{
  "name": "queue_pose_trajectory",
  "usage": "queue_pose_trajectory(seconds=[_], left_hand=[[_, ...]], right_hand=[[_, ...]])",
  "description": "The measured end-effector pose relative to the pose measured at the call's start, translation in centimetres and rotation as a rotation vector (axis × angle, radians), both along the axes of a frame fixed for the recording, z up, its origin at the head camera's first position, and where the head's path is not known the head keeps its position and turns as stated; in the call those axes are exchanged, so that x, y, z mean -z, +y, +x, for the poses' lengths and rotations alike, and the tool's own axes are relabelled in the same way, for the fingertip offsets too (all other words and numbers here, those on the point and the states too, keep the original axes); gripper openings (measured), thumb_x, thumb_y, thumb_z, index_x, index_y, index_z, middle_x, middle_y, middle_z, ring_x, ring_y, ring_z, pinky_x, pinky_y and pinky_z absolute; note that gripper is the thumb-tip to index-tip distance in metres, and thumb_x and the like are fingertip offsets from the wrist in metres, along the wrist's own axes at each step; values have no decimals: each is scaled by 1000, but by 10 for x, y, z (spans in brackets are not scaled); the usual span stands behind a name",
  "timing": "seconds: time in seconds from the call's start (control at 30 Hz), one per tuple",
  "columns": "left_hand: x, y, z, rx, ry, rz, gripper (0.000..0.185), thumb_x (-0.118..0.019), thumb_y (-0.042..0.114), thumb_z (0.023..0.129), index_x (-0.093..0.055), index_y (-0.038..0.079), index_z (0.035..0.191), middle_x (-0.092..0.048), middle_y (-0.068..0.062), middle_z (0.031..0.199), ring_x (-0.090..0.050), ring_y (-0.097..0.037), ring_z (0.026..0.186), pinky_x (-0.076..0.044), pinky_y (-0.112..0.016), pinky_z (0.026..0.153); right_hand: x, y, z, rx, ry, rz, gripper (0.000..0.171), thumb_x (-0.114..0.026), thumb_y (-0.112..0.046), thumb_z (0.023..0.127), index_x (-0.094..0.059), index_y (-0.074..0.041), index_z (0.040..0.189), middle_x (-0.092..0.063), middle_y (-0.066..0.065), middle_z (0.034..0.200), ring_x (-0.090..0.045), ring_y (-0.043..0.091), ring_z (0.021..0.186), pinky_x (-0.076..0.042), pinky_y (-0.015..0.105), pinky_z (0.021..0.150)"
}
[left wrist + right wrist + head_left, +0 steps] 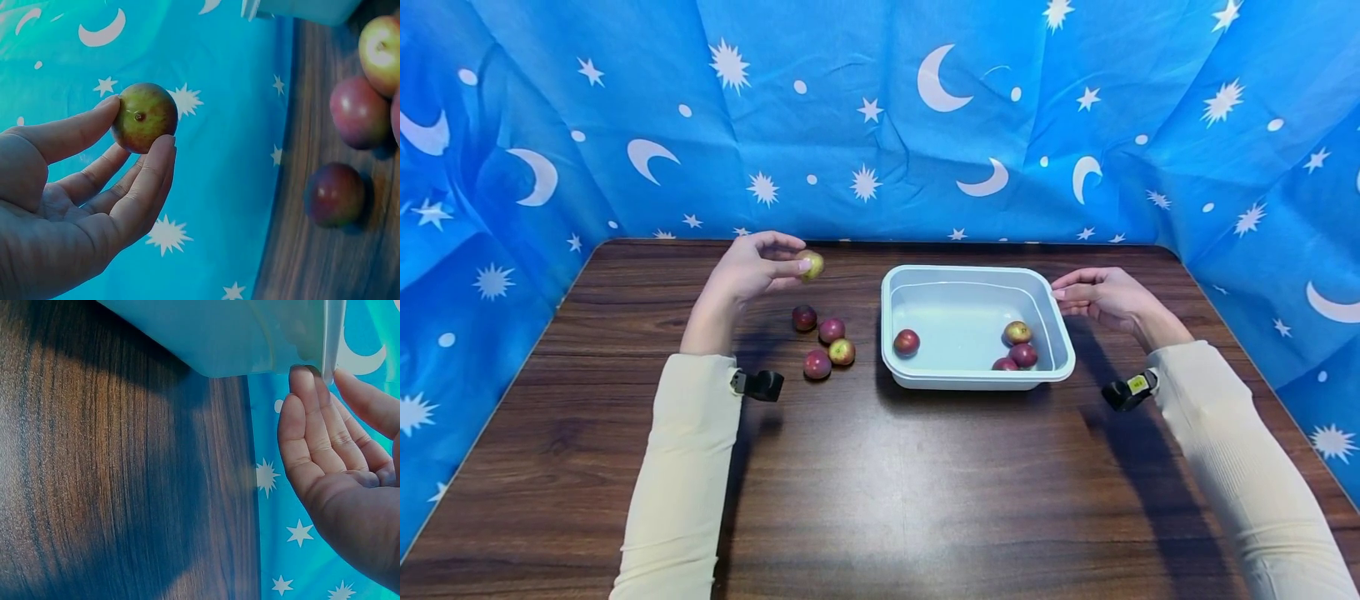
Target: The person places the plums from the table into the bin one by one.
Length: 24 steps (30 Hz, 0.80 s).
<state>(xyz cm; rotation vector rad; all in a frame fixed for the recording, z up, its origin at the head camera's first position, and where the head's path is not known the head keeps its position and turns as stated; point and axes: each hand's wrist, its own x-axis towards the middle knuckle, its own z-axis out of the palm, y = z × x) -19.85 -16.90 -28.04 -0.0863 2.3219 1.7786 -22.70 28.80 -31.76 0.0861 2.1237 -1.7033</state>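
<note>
My left hand (758, 268) pinches a yellow-green plum (145, 119) with a reddish flush between thumb and fingertips. It is held up over the far left part of the table, left of the white plastic tub (977, 385). Below that hand, several loose plums lie on the wood, among them a dark one (804, 317) and a yellowish one (842, 352). Inside the tub sit a red plum (906, 342) at the left and a small group by the right wall, including a yellow one (1017, 332). My right hand (1101, 296) pinches the tub's right rim between thumb and fingers.
The dark wood-grain table (895, 492) ends at the back against a blue cloth (865, 125) with white moons and stars. Black wrist devices (758, 385) are strapped over both cream sleeves.
</note>
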Motion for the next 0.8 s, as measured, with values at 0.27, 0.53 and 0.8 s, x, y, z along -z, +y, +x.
queue_pose_trajectory(seconds=[0.27, 0.53, 0.8], left_hand=[[-8, 12, -2, 20, 1, 11, 40, -62, 12, 87, -49, -1, 123, -49, -16, 116, -57, -22, 96, -53, -23, 75], [-11, 23, -6, 28, 4, 24, 39, -62, 11, 87, -50, 0, 122, -50, -16, 116, -57, -23, 96, -53, -25, 77], [-16, 35, -8, 50, 10, 40, 39, -63, 10, 86, -50, -1, 122, -49, -15, 112, -58, -22, 92, -53, -28, 78]], right_hand=[[0, 1, 0, -10, -10, -36, 6, -63, -8, 86, -67, -9, 90, -66, 3, 84, -64, 16, 73, -54, 32, 75], [-1, 1, 2, -6, 2, -17, 6, -63, -9, 86, -67, -9, 91, -66, 2, 83, -63, 16, 72, -54, 31, 74], [0, 0, 1, -3, 6, -27, 6, -62, -8, 87, -67, -8, 91, -66, 3, 84, -63, 16, 73, -54, 32, 75]])
